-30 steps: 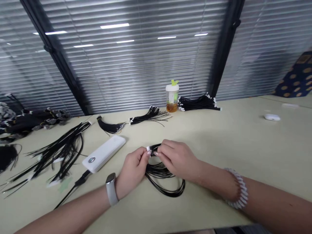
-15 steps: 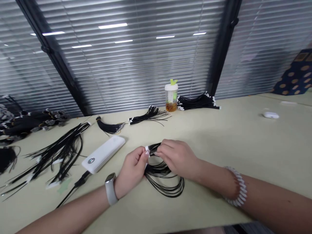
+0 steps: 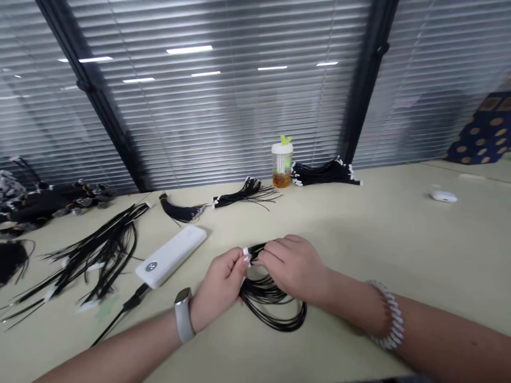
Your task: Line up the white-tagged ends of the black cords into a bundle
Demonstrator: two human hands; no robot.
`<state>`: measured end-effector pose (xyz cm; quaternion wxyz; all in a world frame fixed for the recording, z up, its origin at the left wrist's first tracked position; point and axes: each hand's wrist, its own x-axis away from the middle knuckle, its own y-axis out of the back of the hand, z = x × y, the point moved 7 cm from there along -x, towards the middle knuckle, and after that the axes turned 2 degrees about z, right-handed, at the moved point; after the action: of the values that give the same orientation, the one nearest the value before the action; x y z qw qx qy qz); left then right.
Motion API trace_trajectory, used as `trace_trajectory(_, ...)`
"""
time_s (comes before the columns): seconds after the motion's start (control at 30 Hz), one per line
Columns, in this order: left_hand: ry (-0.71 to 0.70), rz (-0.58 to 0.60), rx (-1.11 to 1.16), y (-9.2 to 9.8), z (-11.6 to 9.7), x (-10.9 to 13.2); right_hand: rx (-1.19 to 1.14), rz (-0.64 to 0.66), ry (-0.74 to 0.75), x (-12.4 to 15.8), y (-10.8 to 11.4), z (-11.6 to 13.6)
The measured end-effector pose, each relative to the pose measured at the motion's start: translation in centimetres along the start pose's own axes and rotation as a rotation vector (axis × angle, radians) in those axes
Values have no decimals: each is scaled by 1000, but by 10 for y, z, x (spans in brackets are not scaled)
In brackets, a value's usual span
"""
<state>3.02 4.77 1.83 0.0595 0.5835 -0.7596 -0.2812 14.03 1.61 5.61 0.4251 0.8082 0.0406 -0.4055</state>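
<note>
A looped bundle of thin black cables point(image 3: 279, 316) hangs below my hands at the middle of the table. My left hand point(image 3: 225, 276) pinches its end, where a small white connector point(image 3: 245, 251) sticks out past the thumb. Close beside it, my right hand point(image 3: 295, 266) has its fingers curled over the black cables. Both hands nearly meet at the connector end. The right fingertips are partly hidden behind the knuckles, and the cables under that palm are covered.
Left of my hands lies a white power bank point(image 3: 171, 255) with a black cord point(image 3: 133, 303) plugged in. Loose black cables point(image 3: 107, 244) spread farther left. Along the back stand a lidded cup point(image 3: 281, 167) and more cable bundles point(image 3: 327, 173). A white earbud case point(image 3: 444, 197) lies right.
The whole view has shifted slightly, so everything sits a little lower. Both hands keep their hold on the cables, with only a tiny shift of the fingers.
</note>
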Motion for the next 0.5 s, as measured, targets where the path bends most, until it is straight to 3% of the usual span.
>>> trace_trajectory(0.13, 29, 43, 39, -3, 2, -1, 9, -25, 34, 1, 0, 3)
trace_trajectory(0.37, 33, 48, 48, -4, 4, 0, -45, -38, -29, 4, -10, 2)
trace_trajectory(0.5, -14, 38, 20, -3, 0, 0, -61, -50, -36, 4, -12, 3)
